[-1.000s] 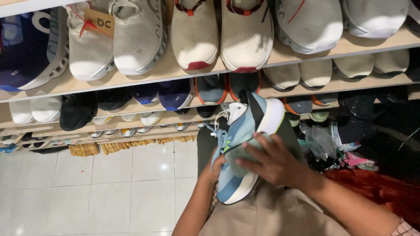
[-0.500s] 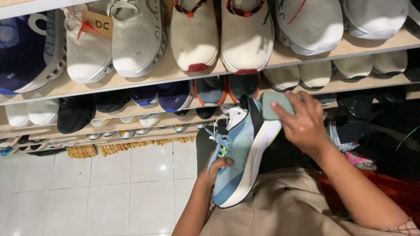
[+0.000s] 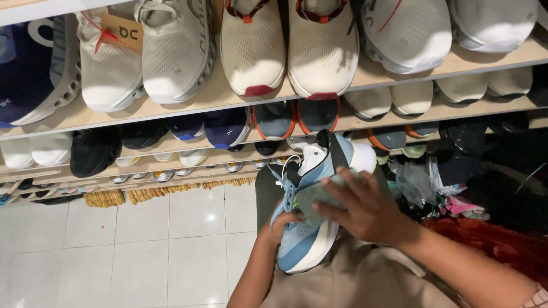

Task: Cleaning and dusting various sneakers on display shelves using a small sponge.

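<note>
Since half a second ago, the right hand [image 3: 365,208] has dropped from the shoe's heel to its middle, pressing a half-hidden greenish cloth [image 3: 314,197] there, while the left hand [image 3: 279,225], mostly covered, grips the blue shoe [image 3: 302,239] from beneath, above the lap.

Shoe-packed shelves [image 3: 171,111] block ahead; open floor [image 3: 142,245] lies left.
</note>
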